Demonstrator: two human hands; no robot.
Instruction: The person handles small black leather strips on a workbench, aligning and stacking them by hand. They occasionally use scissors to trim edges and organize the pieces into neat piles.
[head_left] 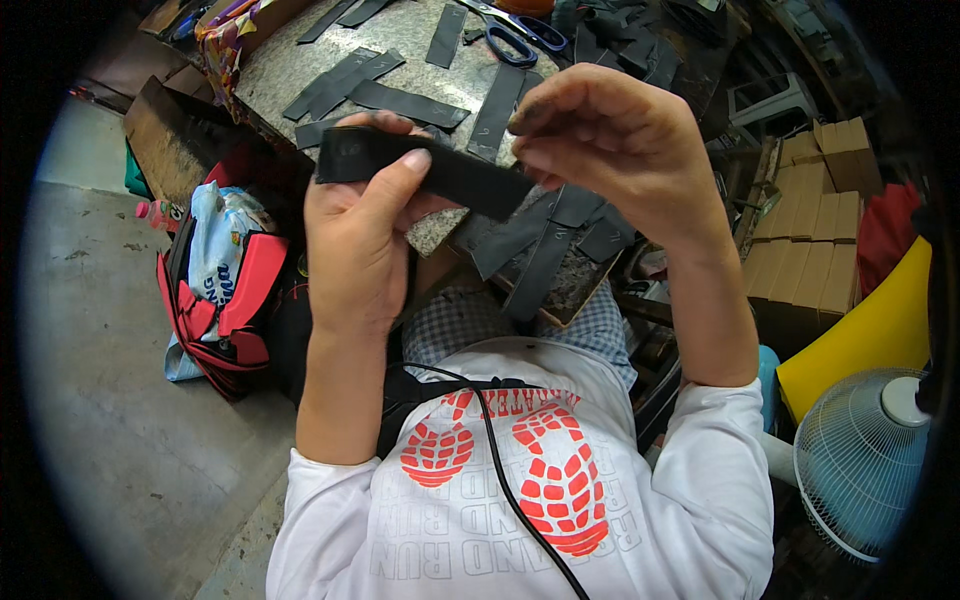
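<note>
A flat black strip [430,165], matte and rubbery-looking with straight cut edges, is held up in front of the person's chest, running from upper left down to the right. The left hand [355,230] has it in a closed grip: the thumb presses across the strip's near face while the fingers curl behind its left end. The right hand [610,145] is closed on the strip's right end, fingertips bunched and pinching it from above, so the strip spans the gap between the two hands. Just beyond and below it lies a speckled grey stone worktop [290,65], scattered with more black strips [395,95] of the same kind, some lying flat and apart, others piled and overlapping at the near edge under the right hand. Blue-handled scissors [520,40] rest at the far side of the worktop. On the grey floor to the left stands a red and black bag [225,310] with a pale plastic bag stuffed in it. To the right are stacked brown cardboard boxes [810,230], a yellow curved panel [870,330] and a pale blue fan [865,460].
</note>
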